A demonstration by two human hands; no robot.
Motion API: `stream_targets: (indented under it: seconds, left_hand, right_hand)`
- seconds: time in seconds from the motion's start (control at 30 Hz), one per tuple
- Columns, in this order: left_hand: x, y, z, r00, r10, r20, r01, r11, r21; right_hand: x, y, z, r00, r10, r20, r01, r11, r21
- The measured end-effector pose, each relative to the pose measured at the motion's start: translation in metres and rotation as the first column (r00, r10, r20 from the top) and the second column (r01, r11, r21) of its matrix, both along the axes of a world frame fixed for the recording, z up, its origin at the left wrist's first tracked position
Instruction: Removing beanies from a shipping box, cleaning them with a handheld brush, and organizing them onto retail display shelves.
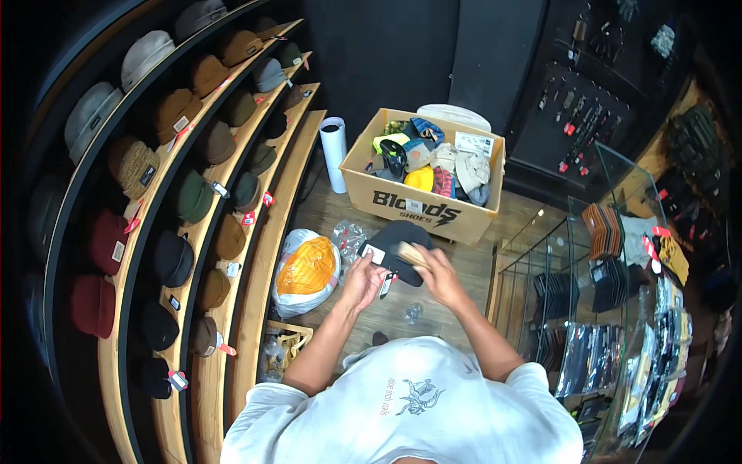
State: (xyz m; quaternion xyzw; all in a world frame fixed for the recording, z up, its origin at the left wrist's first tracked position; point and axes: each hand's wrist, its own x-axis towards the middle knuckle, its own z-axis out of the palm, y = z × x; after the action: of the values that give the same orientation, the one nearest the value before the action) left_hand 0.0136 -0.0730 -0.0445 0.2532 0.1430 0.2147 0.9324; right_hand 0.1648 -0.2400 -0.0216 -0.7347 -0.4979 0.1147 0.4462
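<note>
In front of my chest is a black cap [396, 235], with a white label at its left edge and a tag hanging below it. My left hand [362, 283] is closed on the cap's near left edge. A small pale wooden brush [411, 254], slightly blurred, lies against the cap's right side. My right hand [438, 276] is closed round the brush; its bristles are hidden.
Beyond the cap stands a cardboard box [363, 174] full of caps. A plastic bag [308, 288] with an orange item sits on the floor at left. Wooden shelves [263, 232] of beanies rise at left; a glass display case [576, 286] stands at right. A white roll [334, 155] leans near the shelves.
</note>
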Motion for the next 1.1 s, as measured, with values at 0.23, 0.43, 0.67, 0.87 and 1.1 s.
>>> stream_targets:
  seconds: [0.23, 0.43, 0.67, 0.87, 1.1]
  left_hand:
    - [0.002, -0.006, -0.007, 1.0, 0.015, -0.007, -0.015, 1.0, -0.005]
    - [-0.006, 0.011, 0.001, 1.0, 0.013, 0.007, -0.013, 0.999, 0.036]
    - [-0.007, 0.003, 0.01, 0.996, 0.094, -0.008, -0.095, 0.989, -0.11]
    - [-0.004, 0.007, -0.014, 0.993, 0.047, -0.112, -0.053, 0.997, -0.05]
    - [-0.009, 0.002, 0.008, 0.992, -0.014, 0.128, 0.025, 0.996, -0.087]
  right_hand:
    - [-0.026, 0.016, 0.04, 0.997, 0.01, -0.076, 0.0, 0.992, 0.129]
    - [-0.01, -0.021, -0.038, 0.997, -0.013, -0.072, 0.01, 0.999, -0.042]
    - [-0.005, -0.019, -0.01, 0.989, -0.117, -0.089, 0.113, 0.992, -0.051]
    - [-0.025, 0.031, 0.036, 0.997, -0.057, -0.06, 0.061, 0.996, 0.066]
    - [-0.049, 0.033, 0.014, 0.995, -0.032, 0.091, 0.027, 0.998, 0.052]
